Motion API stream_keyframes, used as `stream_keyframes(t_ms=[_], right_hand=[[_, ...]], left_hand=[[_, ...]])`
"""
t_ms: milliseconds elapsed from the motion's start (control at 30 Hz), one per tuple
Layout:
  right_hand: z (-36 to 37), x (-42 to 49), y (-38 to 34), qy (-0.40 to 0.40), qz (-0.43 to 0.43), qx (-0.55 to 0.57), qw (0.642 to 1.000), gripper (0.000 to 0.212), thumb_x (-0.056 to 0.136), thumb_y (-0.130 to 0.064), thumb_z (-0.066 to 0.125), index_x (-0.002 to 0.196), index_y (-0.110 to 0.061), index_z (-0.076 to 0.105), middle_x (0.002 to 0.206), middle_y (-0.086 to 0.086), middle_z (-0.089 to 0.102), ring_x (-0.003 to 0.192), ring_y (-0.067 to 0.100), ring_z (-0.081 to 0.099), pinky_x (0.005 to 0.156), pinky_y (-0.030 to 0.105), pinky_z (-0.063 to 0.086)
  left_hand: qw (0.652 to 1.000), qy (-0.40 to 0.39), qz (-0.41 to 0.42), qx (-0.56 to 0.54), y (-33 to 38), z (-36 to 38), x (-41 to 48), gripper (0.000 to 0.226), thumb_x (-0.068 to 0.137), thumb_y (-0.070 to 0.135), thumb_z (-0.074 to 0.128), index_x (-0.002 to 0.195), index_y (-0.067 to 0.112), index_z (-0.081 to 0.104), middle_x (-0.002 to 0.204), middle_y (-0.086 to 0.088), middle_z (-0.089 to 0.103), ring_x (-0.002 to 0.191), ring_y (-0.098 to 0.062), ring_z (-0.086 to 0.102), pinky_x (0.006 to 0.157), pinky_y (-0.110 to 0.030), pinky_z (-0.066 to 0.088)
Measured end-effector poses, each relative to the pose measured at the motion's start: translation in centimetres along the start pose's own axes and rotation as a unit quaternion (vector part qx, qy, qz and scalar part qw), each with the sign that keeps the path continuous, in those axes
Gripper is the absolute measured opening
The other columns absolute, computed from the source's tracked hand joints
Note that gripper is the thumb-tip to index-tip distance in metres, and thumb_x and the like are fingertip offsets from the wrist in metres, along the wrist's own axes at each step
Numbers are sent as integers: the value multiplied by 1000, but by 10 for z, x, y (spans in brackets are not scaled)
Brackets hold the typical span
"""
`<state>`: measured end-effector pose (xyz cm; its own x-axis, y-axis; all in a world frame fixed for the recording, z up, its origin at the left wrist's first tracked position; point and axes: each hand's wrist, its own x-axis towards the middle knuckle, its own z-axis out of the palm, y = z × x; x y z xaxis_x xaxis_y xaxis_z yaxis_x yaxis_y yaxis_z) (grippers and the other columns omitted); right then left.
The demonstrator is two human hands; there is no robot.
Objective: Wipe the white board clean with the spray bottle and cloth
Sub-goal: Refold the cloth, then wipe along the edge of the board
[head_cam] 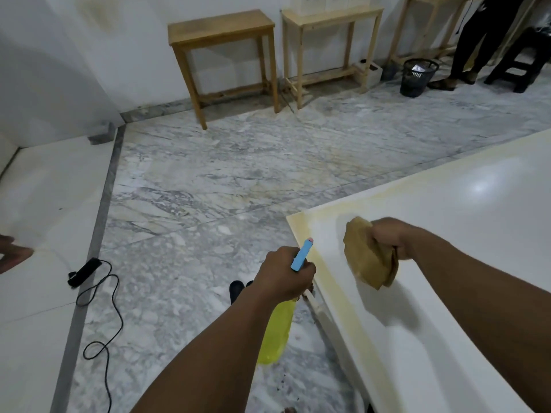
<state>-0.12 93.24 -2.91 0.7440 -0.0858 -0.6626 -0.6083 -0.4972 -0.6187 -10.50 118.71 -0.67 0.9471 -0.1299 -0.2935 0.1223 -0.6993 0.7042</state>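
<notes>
The white board [465, 222] lies flat at the right, with a yellowish stain along its near-left corner and edges. My left hand [283, 272] grips the spray bottle [277, 332] by its neck; the yellow body hangs down beside the board's left edge and the blue nozzle points up and away. My right hand [393, 236] holds a bunched tan cloth [369, 257] just above the board near its stained corner.
Marble floor stretches ahead. Two wooden side tables [223, 34] stand by the far wall. A black bin [417, 77], a dark stool and a standing person [474, 40] are at the far right. A black cable with a power strip [85, 271] lies on the floor at left.
</notes>
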Motion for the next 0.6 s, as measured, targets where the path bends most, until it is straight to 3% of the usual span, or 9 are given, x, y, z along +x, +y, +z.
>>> stream_keyframes(t_ms=[100, 167, 233, 300, 367, 433, 500, 600], right_hand=[[22, 21, -48, 42, -81, -110, 990, 38, 97, -39, 50, 112, -6, 64, 106, 15, 68, 98, 35, 65, 83, 41, 54], [44, 37, -76, 88, -142, -206, 964, 34, 96, -26, 49, 124, -8, 56, 122, 18, 62, 110, 37, 59, 80, 33, 43], [72, 57, -91, 88, -177, -262, 945, 47, 90, -12, 53, 136, -8, 45, 137, 22, 53, 122, 38, 52, 81, 30, 38], [105, 82, -91, 28, -178, -298, 938, 58, 92, -16, 53, 147, -12, 36, 148, 20, 45, 129, 36, 49, 89, 30, 40], [136, 99, -82, -15, -153, -379, 912, 55, 95, -31, 48, 147, -15, 39, 151, 17, 40, 132, 35, 45, 99, 35, 41], [152, 109, -76, 47, -166, -431, 886, 50, 95, -40, 41, 138, -16, 48, 145, 15, 42, 131, 36, 40, 101, 44, 40], [154, 123, -70, 129, -231, -437, 860, 46, 95, -38, 40, 135, -18, 51, 143, 12, 45, 132, 33, 38, 100, 46, 38], [154, 145, -47, 133, -311, -457, 822, 50, 99, -44, 33, 146, -27, 39, 158, 2, 33, 148, 27, 21, 116, 47, 25]], left_hand=[[1000, 3, -8, -1, -23, -12, 18, 32, 94, 24, 57, 69, 13, 39, 61, -6, 42, 55, -20, 33, 56, -32, 30], [1000, 2, -12, 1, -37, -17, 28, 33, 92, 25, 56, 67, 14, 37, 61, -6, 41, 56, -21, 33, 58, -34, 30], [1000, 1, -17, -3, -50, -19, 38, 32, 91, 28, 56, 67, 15, 40, 59, -2, 43, 54, -19, 35, 58, -34, 33], [1000, 4, -19, -9, -62, -19, 48, 30, 90, 31, 57, 68, 14, 45, 59, 0, 46, 55, -18, 38, 58, -34, 36], [1000, 2, -19, -13, -72, -18, 54, 32, 90, 33, 58, 71, 8, 48, 60, -1, 48, 55, -18, 42, 57, -38, 39], [1000, -1, -21, -20, -83, -16, 59, 35, 86, 38, 56, 76, 4, 53, 61, -2, 51, 55, -21, 50, 58, -46, 48], [999, -2, -25, -25, -92, -15, 66, 38, 83, 42, 54, 79, 5, 54, 62, -5, 55, 56, -31, 57, 61, -49, 55], [999, -3, -22, -23, -107, -8, 76, 37, 85, 42, 55, 79, 6, 55, 62, -6, 56, 55, -29, 54, 59, -48, 54]])
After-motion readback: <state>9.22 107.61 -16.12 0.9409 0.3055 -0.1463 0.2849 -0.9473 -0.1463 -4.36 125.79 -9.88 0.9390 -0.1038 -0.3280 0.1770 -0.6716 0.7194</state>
